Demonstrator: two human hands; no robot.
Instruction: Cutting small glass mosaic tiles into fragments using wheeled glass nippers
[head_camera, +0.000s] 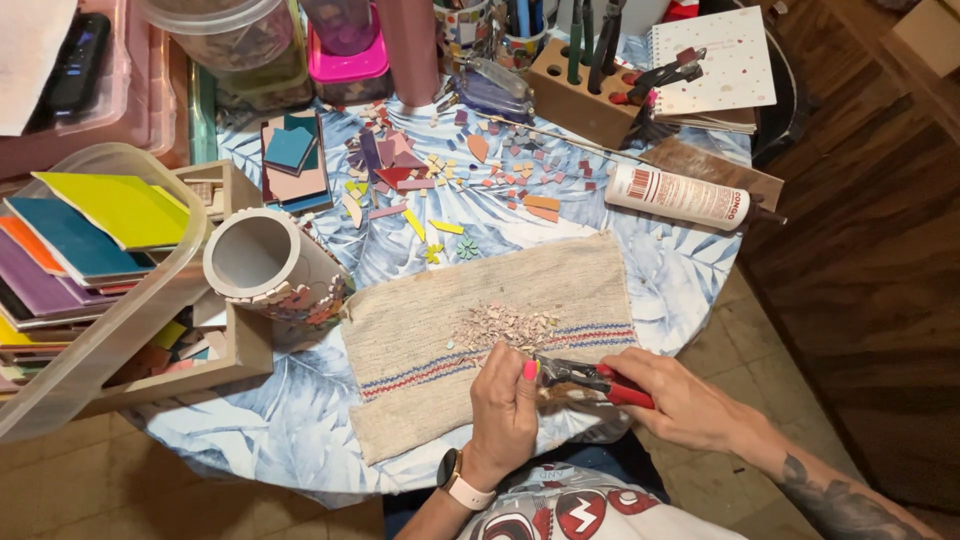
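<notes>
Your right hand (690, 400) has its fingers closed around the red handles of the tile nippers (590, 378), and the nipper head points toward your left hand (505, 405), whose fingers are pinched on a small tile piece (548, 392) held right at the tool; the piece is mostly hidden, so its colour and shape are hard to tell. It looks like you are mid-trim, shaving a chip down over the woven cloth (440, 340). Judging from this, the next squeeze calls for a steady pinch and the piece kept low over the cloth so offcuts land on it. Just beyond your fingertips lies a heap of pale tile shards (500, 325), near the cloth's red and blue stripes. Farther out from your fingers, loose coloured tile bits (450, 175) are scattered over the leaf-patterned surface (300, 430). Out past your left fingers, a white cylinder (270, 265) lies on its side with mosaic pieces on part of its outside, resting against a wooden tray (230, 350), and beyond that a clear plastic bin (110, 330) holds stacked coloured tile sheets. Beyond your right fingers, well apart, a white glue bottle (680, 195) lies flat, with a wooden tool block (585, 95) and a spiral notebook (715, 65) behind it. Nothing stands between your fingers and the shards.
</notes>
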